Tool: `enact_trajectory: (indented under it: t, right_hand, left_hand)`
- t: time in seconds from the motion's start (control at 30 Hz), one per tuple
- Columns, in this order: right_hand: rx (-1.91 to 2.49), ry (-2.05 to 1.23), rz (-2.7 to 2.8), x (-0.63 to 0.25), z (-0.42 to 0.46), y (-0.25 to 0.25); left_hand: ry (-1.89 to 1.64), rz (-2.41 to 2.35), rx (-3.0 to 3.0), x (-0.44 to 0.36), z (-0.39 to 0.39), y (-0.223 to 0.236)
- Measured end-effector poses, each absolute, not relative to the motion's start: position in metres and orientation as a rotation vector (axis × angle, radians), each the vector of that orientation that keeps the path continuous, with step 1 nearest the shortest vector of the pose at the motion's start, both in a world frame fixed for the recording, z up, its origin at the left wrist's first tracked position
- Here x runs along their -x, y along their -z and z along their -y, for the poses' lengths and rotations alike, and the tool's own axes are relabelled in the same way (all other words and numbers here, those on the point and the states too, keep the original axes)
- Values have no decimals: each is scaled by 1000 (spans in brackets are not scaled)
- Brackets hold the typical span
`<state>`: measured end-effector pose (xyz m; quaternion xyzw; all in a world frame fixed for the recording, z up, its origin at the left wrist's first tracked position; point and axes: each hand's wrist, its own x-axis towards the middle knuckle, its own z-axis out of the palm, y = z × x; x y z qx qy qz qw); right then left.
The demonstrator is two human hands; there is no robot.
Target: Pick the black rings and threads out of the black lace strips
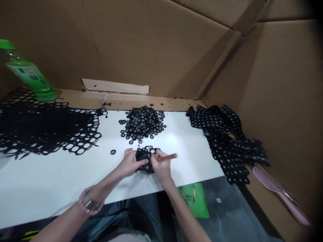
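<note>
The left hand (131, 163) clutches a black lace clump (144, 161) at six o'clock, while the right hand (162, 165) pinches a reddish tool (168, 157) against it. A heap of black rings (142, 122) lies at twelve, and holed black mesh (42, 129) at nine.

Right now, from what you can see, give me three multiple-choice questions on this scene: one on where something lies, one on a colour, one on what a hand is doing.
1. Where does the pink hairbrush lie?
A: in the green bag
B: on the cardboard at the right
C: on the pile of black rings

2. What colour is the cap of the plastic bottle?
A: red
B: white
C: green

3. What is the right hand doing?
A: gripping a reddish-brown stick
B: lying open and empty
C: resting on the bottle

Answers:
1. B, it lies right of the dotted black fabric.
2. C, the cap shows bright green at the left edge.
3. A, the stick juts from the fingers beside the black lace bundle.
</note>
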<state>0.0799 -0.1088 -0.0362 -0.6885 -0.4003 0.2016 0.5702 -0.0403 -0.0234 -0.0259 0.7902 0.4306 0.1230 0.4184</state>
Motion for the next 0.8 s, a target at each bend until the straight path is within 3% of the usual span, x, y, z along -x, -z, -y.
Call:
enact_trajectory:
  t: [0.27,0.8]
  right_hand:
    - [1480,-539,753,-88,110,33]
    - [1473,-494,678,-87,113,31]
  left_hand:
    - [-300,-831,-2057,42,22,8]
    - [-389,-976,-2101,31,27,15]
